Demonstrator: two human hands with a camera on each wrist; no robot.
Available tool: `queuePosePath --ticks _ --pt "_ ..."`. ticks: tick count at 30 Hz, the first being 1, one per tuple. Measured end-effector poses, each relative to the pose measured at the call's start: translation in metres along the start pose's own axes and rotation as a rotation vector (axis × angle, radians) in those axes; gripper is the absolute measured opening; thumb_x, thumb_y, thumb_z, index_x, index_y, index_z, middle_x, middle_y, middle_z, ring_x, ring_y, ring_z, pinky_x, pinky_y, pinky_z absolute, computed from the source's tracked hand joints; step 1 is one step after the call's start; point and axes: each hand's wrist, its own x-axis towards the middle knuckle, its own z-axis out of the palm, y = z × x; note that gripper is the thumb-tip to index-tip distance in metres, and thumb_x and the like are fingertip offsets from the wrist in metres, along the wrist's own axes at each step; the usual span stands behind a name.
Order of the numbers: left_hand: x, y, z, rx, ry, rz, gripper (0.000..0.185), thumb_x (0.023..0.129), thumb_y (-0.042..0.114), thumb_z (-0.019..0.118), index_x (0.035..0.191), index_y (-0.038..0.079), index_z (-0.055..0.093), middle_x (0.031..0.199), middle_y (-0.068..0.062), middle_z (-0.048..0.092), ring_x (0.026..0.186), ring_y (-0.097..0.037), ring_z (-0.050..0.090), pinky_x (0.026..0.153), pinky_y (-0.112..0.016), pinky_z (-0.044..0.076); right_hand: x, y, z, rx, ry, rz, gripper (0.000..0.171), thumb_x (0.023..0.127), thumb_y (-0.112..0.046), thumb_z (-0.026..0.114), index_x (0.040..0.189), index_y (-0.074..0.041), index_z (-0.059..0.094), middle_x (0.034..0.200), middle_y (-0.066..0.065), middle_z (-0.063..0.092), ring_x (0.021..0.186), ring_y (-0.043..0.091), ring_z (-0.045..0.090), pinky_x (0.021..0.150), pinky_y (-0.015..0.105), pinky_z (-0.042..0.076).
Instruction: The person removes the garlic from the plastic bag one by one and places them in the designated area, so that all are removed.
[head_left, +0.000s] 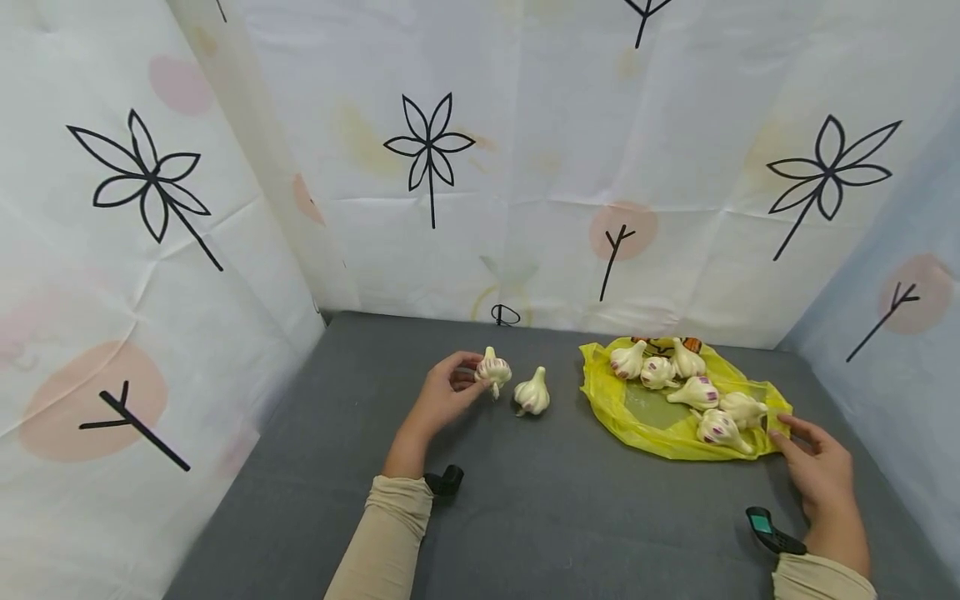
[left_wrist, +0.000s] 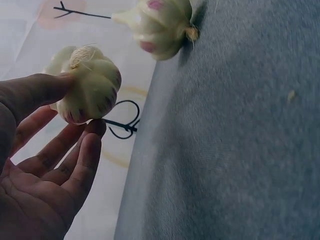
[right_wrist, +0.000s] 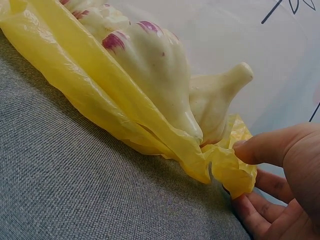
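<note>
A garlic bulb [left_wrist: 90,90] with purple streaks is pinched between the thumb and fingers of my left hand [head_left: 447,392], its root tuft facing the wrist camera. Just to the right, a second garlic bulb [head_left: 532,392] sits on the grey table. My right hand [head_left: 821,467] pinches the near right edge of a yellow plastic bag [right_wrist: 227,167], thumb on top and fingers beneath. Several more bulbs lie on the spread bag, among them a purple-marked garlic bulb [head_left: 721,429] close to the right hand.
The grey table [head_left: 600,517] runs back to a white cloth wall [head_left: 525,167] printed with flowers and twigs. Similar cloth hangs on the left and right sides. Each wrist wears a black camera mount [head_left: 776,533]. A dark orange print [head_left: 660,344] shows at the bag's far edge.
</note>
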Motion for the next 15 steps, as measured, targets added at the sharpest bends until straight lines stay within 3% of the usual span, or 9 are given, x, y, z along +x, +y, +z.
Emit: queuePosePath --ticks 3,8,15 --pt "-0.0016 -0.0019 -0.002 0.036 -0.004 -0.033 0.037 0.09 0.024 0.073 0.126 0.019 0.062 0.122 -0.001 0.062 0.104 -0.017 0.065 0.086 -0.035 0.057 -0.0006 0.002 -0.0002 0.023 -0.012 -0.007 0.054 0.097 -0.046 0.056 0.147 -0.03 0.046 0.137 -0.003 0.046 0.141 0.034 0.037 0.106 0.047 0.04" --pt "-0.0041 -0.0065 -0.0016 0.079 -0.013 -0.095 0.038 0.089 0.025 0.074 0.125 0.02 0.062 0.121 -0.001 0.063 0.102 -0.018 0.065 0.085 -0.037 0.057 -0.0013 0.0055 -0.0008 0.041 -0.022 -0.024 0.053 0.096 -0.047 0.056 0.147 -0.032 0.047 0.124 -0.018 0.046 0.143 0.037 0.034 0.108 0.051 0.038" --pt "-0.0029 -0.0103 0.0011 0.096 -0.024 -0.124 0.037 0.088 0.022 0.075 0.123 0.018 0.063 0.12 -0.001 0.063 0.102 -0.02 0.066 0.087 -0.038 0.057 -0.0002 0.0058 -0.0002 0.045 -0.016 -0.022 0.054 0.096 -0.046 0.056 0.147 -0.03 0.046 0.128 -0.014 0.047 0.143 0.036 0.035 0.108 0.049 0.039"
